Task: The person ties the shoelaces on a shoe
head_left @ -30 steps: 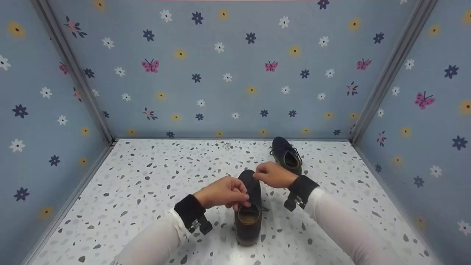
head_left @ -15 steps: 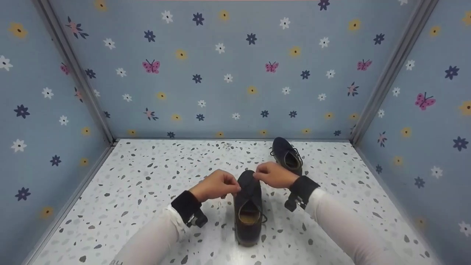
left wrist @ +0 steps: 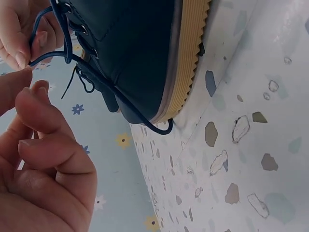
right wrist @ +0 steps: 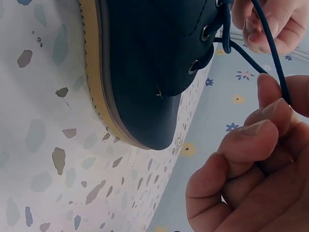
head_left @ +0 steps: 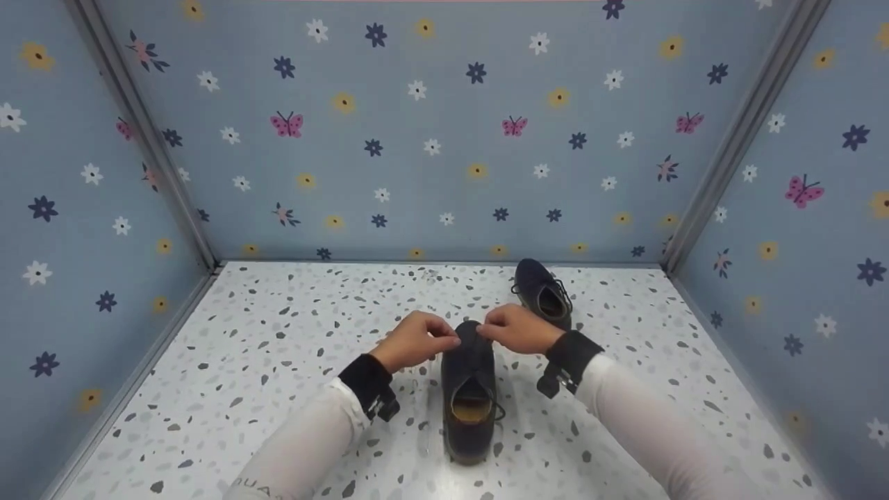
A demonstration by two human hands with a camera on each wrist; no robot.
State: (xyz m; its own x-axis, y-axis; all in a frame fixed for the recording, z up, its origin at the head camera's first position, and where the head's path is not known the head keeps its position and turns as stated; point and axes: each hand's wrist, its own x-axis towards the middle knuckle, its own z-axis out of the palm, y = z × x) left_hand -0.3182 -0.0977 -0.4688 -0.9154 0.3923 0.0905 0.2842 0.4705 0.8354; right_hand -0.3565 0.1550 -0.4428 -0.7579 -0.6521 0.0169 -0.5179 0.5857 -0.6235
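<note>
A dark navy lace-up shoe [head_left: 468, 434] stands upright on the floor, toe pointing away. Over its front part, my left hand [head_left: 415, 338] pinches the shoelace [left wrist: 48, 54] at the tip of a loop, fingertips right at the cord, other fingers curled. My right hand [head_left: 517, 330] is on the other side of the toe. Between thumb and fingertip it grips a loop of the same shoelace [right wrist: 274, 48], drawn out from the eyelets. One stretch of cord hangs down the shoe's side in the left wrist view, over the pale ridged sole [left wrist: 186, 58].
A second matching shoe [head_left: 538, 292], its laces hanging loose, stands behind my right hand, nearer the back wall. Speckled white flooring [head_left: 278, 389] lies beneath everything. Blue flower-patterned panels [head_left: 444, 125] rise at the back and both sides, joined by grey corner strips.
My left hand has moved from above the shoe's opening, first leftward and then forward beside the toe, its fingers now pinched close to the right hand. The right hand has barely moved.
</note>
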